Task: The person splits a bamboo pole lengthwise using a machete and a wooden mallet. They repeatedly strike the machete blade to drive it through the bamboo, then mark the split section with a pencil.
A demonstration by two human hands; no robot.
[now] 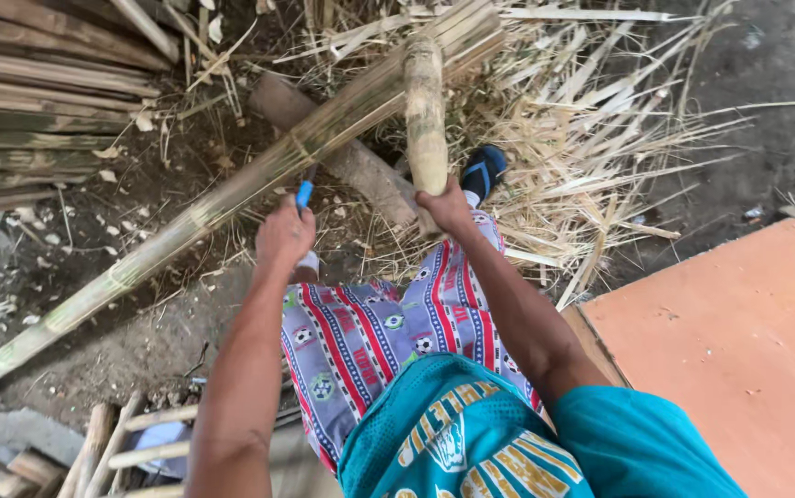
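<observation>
A long green bamboo pole (231, 189) lies slanted from the lower left to the upper middle, its far end split into strips. My left hand (284, 235) is closed around a blue-handled tool (304, 194) whose blade rests against the pole. My right hand (445, 207) grips the lower end of a thick wooden club (425, 115) held upright over the pole. Below the pole lies a short log (360, 166). My foot in a blue and black sandal (484, 171) rests beside the log.
Stacked split bamboo slats (38, 101) lie at the upper left. A heap of pale bamboo shavings and strips (591, 157) spreads at the upper right. An orange board (738, 341) sits at the right. Short bamboo pieces (111, 443) lie at the bottom left.
</observation>
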